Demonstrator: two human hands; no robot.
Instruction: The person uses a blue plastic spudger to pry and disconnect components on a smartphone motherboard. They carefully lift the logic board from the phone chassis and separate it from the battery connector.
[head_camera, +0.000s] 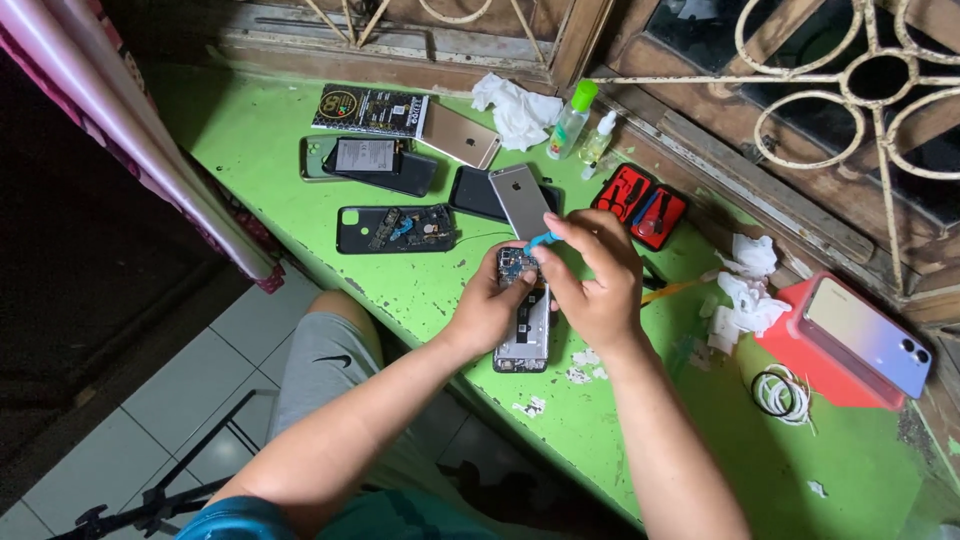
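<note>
Both hands' fingers pinched: left (488, 312) on opened phone (523, 320), right (598, 275) on blue tool (541, 241).

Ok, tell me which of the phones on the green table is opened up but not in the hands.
The black phone left of the hands, lying flat with its circuit boards exposed. The other loose phones have closed backs.

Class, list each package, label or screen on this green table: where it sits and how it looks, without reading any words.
Black flat package: table's far edge, gold and white print.
White label: rectangular, on a dark phone below that package.
Phone screen: right side, on a red box, pale blue-pink sheen.
</note>
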